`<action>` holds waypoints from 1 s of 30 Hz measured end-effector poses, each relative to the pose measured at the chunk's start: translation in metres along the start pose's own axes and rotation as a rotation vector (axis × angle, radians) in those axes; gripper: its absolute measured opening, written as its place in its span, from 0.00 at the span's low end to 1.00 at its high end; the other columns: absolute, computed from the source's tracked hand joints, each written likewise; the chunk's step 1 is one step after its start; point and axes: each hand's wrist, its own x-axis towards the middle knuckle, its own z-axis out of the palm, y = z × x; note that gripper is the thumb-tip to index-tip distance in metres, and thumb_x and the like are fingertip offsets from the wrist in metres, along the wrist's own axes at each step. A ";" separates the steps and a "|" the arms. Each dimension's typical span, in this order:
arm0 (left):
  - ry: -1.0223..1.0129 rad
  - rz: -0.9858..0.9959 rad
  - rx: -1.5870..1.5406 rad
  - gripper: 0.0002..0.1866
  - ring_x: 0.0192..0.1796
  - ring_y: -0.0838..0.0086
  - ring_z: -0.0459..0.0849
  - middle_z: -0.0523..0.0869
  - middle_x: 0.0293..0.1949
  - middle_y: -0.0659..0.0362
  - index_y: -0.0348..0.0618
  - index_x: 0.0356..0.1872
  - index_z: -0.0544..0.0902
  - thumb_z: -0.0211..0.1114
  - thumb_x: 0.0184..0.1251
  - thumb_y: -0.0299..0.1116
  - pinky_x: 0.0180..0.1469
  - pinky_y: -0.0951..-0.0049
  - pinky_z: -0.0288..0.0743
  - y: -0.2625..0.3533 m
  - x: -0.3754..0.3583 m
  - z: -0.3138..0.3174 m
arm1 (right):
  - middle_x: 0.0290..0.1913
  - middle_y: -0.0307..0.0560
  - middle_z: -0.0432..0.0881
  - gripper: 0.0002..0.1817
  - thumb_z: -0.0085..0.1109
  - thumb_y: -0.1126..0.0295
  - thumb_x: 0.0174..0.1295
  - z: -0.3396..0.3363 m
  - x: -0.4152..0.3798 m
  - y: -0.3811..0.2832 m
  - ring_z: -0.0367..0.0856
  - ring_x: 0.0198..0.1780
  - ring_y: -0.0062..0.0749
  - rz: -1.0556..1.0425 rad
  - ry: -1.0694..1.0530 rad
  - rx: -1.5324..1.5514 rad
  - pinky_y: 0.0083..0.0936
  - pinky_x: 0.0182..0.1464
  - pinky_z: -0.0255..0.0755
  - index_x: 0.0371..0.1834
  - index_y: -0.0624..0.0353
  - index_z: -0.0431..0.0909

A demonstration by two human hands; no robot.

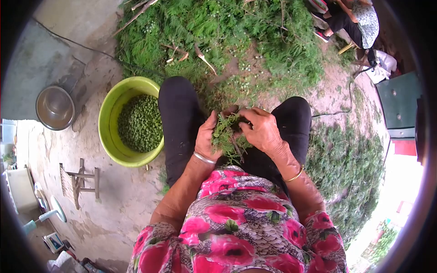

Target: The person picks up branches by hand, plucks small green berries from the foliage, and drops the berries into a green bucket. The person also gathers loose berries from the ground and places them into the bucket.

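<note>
Between my knees, my left hand [207, 139] is wrapped round a green leafy sprig [226, 134] with a brown woody stem pointing down. On the sprig's right side my right hand [261, 129] has its fingers bent into a pinch at the leaves; whatever lies between the fingertips is too small to make out. Left of my knee stands a yellow-green bucket [107, 123], partly filled with small round green cones or berries [141, 123]. A large heap of cut green branches [218, 27] lies ahead of me.
More greenery [346, 168] covers the ground at right. A metal bowl [55, 108] and a small wooden stool [79, 183] are at left. Another person [353, 20] sits at the upper right, near a green cabinet [400, 102]. A dark cable [91, 48] crosses the floor.
</note>
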 end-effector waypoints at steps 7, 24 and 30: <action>0.009 -0.017 0.014 0.29 0.58 0.57 0.76 0.76 0.56 0.45 0.31 0.61 0.66 0.46 0.72 0.48 0.61 0.52 0.69 0.000 0.001 -0.001 | 0.29 0.52 0.80 0.08 0.58 0.77 0.49 0.010 0.000 0.007 0.80 0.31 0.46 -0.012 0.040 0.098 0.34 0.34 0.75 0.33 0.62 0.77; 0.248 0.014 0.057 0.32 0.50 0.60 0.78 0.77 0.48 0.49 0.34 0.51 0.70 0.57 0.64 0.57 0.54 0.60 0.73 0.001 0.007 -0.042 | 0.25 0.51 0.80 0.08 0.65 0.73 0.48 0.036 -0.009 -0.030 0.80 0.27 0.37 0.216 -0.043 0.301 0.30 0.32 0.73 0.26 0.66 0.77; 0.401 0.071 0.132 0.27 0.44 0.63 0.78 0.77 0.40 0.53 0.37 0.46 0.72 0.56 0.66 0.56 0.49 0.64 0.74 -0.004 0.003 0.003 | 0.24 0.54 0.80 0.07 0.63 0.74 0.48 0.030 -0.010 -0.018 0.81 0.29 0.46 0.248 -0.064 0.372 0.35 0.35 0.74 0.27 0.65 0.77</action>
